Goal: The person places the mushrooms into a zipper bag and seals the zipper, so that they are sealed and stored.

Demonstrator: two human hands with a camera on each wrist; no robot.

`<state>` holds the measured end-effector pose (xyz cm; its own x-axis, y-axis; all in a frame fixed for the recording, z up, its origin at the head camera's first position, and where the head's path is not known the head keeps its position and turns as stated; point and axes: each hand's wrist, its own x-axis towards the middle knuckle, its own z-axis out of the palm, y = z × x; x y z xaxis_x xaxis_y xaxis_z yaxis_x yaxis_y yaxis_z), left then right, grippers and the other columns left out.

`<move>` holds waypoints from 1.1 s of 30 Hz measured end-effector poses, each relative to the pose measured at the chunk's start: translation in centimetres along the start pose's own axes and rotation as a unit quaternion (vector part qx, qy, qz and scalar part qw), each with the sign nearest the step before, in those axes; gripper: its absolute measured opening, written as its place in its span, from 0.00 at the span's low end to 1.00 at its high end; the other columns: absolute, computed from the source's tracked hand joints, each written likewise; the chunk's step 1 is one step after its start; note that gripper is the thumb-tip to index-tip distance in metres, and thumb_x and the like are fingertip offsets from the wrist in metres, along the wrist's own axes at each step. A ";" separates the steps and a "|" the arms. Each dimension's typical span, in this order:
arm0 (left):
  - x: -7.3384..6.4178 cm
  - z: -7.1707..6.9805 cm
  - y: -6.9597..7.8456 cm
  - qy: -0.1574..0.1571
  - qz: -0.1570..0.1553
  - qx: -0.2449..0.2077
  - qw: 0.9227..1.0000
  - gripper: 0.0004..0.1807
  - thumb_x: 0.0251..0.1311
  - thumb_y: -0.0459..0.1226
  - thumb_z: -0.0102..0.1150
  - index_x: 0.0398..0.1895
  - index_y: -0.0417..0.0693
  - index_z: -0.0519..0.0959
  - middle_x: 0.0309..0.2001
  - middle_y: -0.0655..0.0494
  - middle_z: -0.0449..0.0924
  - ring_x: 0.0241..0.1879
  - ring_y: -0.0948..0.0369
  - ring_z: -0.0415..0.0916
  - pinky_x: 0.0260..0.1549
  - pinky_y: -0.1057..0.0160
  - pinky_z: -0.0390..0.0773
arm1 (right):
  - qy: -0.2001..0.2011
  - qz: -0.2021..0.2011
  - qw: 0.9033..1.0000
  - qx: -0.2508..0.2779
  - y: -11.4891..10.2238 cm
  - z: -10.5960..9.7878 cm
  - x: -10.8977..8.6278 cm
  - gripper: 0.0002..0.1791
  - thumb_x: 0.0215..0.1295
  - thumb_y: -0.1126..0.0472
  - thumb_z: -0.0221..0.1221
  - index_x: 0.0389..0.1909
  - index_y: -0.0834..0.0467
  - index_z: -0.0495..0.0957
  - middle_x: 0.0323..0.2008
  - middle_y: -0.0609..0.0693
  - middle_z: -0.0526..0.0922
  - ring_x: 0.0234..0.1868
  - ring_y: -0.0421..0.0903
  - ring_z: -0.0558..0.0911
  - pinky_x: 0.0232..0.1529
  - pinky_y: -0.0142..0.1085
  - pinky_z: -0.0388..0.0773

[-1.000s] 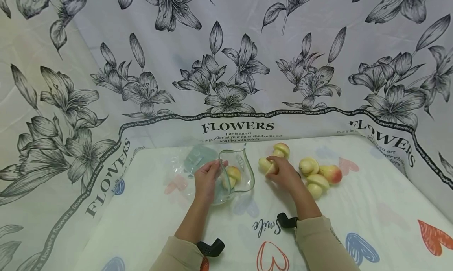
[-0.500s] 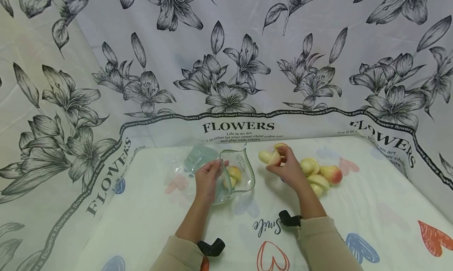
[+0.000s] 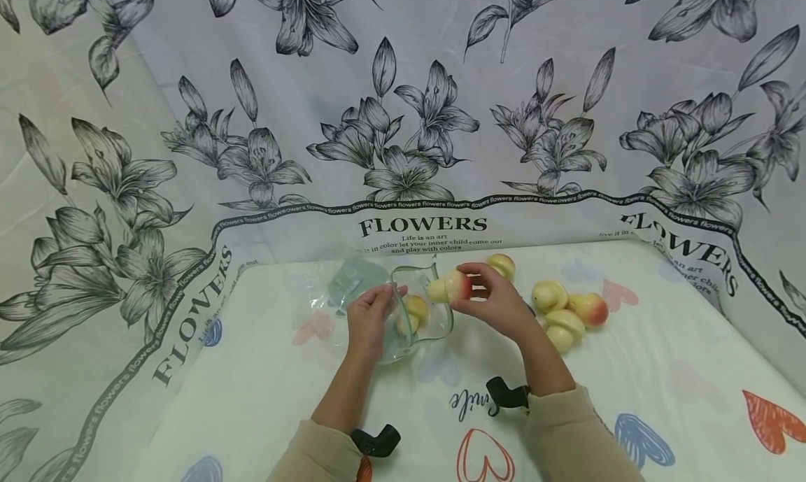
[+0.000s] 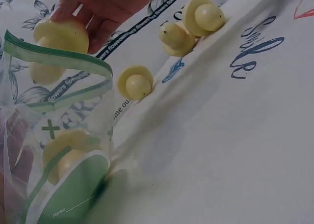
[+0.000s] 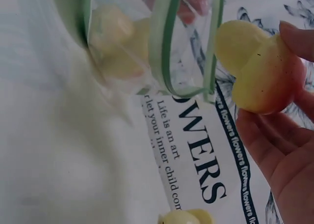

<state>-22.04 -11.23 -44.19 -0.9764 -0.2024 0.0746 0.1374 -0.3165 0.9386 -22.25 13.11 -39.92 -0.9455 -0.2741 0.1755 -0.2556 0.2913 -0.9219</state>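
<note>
My left hand (image 3: 368,317) pinches the rim of a clear zip bag (image 5: 162,42) with green edging, and its mouth stands wide open. Inside lies a yellow mushroom-shaped piece (image 3: 413,310) with a reddish cap. My right hand (image 3: 500,303) holds another mushroom-shaped piece (image 5: 274,76) by its red-tinged cap, thumb on one side and fingers on the other. Its pale stem points at the bag's mouth and overlaps the green rim in the head view. In the left wrist view, this held piece (image 4: 64,37) appears just above and behind the rim.
One more mushroom-shaped piece (image 3: 502,265) lies beyond my right hand. A cluster of similar pieces (image 3: 563,324) sits to the right of it. Behind my left hand lies bluish clear plastic packaging (image 3: 355,279). A patterned cloth wall (image 3: 403,234) rises at the table's back.
My right hand has lifted a mushroom-shaped piece from beside the far one, turned it stem-first and brought it left to the bag's mouth. My left hand and the bag have stayed in place.
</note>
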 end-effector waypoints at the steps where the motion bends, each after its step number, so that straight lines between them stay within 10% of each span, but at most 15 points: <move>1: 0.0 0.0 0.0 -0.001 0.000 0.000 1.000 0.12 0.66 0.35 0.59 0.44 0.34 0.81 0.37 0.52 0.89 0.45 0.59 0.86 0.53 0.65 0.80 | -0.008 -0.008 1.000 -0.005 0.0 0.4 0.0 0.37 0.53 0.54 0.74 0.64 0.52 0.71 0.63 0.53 0.73 0.57 0.55 0.79 0.58 0.47 0.79; 17: 0.0 0.1 0.1 -0.002 0.007 -0.012 1.000 0.07 0.66 0.36 0.60 0.37 0.40 0.83 0.36 0.52 0.89 0.43 0.59 0.87 0.51 0.66 0.81 | -0.059 0.022 0.984 -0.167 0.2 4.0 0.0 0.29 0.48 0.50 0.75 0.53 0.46 0.77 0.41 0.44 0.81 0.41 0.44 0.77 0.40 0.38 0.76; 33: 0.0 0.1 -0.1 0.002 0.004 -0.012 1.000 0.12 0.66 0.36 0.60 0.43 0.32 0.82 0.36 0.51 0.89 0.42 0.60 0.87 0.52 0.65 0.81 | -0.054 0.076 0.986 -0.136 1.1 4.7 0.0 0.25 0.53 0.54 0.73 0.53 0.49 0.79 0.37 0.47 0.80 0.33 0.44 0.77 0.31 0.36 0.77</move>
<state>-22.04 -11.09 -44.20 -0.9748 -0.2081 0.0801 0.1484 -0.3371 0.9297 -21.62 9.08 -42.54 -0.9539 -0.3000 -0.0097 -0.1703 0.5676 -0.8055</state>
